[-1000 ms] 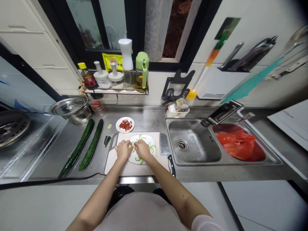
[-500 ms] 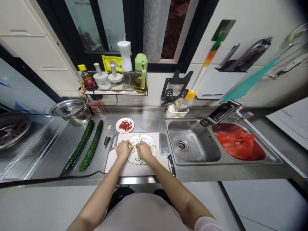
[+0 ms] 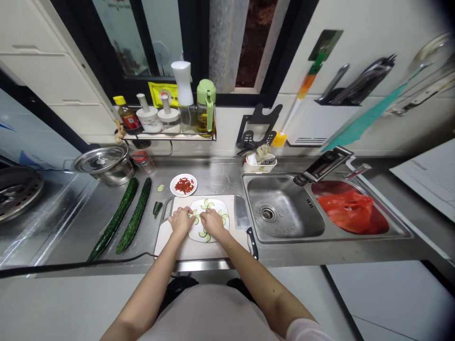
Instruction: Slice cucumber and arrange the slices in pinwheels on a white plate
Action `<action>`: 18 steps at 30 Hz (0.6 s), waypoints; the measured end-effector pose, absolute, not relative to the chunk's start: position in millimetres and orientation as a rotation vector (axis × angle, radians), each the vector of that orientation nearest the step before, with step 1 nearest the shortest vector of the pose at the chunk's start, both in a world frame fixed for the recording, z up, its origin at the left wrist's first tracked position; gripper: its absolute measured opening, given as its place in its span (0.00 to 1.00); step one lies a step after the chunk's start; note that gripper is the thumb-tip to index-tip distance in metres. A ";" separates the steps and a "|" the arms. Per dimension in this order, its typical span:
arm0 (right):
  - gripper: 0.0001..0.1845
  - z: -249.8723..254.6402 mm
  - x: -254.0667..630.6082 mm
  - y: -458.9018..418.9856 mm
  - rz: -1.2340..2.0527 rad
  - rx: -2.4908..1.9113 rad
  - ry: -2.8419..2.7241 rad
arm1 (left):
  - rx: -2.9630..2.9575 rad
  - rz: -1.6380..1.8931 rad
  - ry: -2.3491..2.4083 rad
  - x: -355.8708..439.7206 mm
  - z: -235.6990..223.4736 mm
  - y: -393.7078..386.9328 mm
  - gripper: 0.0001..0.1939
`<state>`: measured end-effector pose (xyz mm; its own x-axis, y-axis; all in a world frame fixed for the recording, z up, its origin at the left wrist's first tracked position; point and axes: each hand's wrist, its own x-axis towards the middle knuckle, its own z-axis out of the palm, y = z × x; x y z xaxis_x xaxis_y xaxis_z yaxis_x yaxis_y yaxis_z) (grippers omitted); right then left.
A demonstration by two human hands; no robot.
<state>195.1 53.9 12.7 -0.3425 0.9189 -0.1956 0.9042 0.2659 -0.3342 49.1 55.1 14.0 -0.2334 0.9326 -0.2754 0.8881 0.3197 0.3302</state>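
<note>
A white plate (image 3: 214, 239) with rounded corners lies on a pale cutting board (image 3: 167, 239). Thin, curved cucumber slices (image 3: 208, 204) sit on it in small fanned groups near its edges. Over the plate's left side, my left hand (image 3: 180, 221) is closed, with its fingertips at a cucumber slice there. My right hand (image 3: 213, 222) is closed in a pinch above the middle of the plate; the fingers hide whatever is between them. A kitchen knife (image 3: 242, 213) rests along the board's right side, its black handle toward me.
Two whole cucumbers (image 3: 134, 218) lie on the left, with a cut cucumber end (image 3: 157, 208) nearby. Behind the board stands a small dish of red pieces (image 3: 184, 185). On the right is the sink (image 3: 284, 213); a lidded pot (image 3: 106, 166) stands back left. A black cable (image 3: 71, 266) crosses the counter's front.
The whole view has shifted very slightly. Both hands stay at nearly the same spots over the plate, and the slices look unchanged.
</note>
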 end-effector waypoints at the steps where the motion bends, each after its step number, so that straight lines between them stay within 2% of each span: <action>1: 0.16 13.3 196.0 53.5 0.611 -1.776 -2.457 | 1.613 0.145 2.173 48.9 13.6 55.0 0.12; 18: 0.14 17.2 243.9 43.2 0.628 -1.782 -1.906 | 1.656 0.182 2.178 51.6 13.3 53.1 0.10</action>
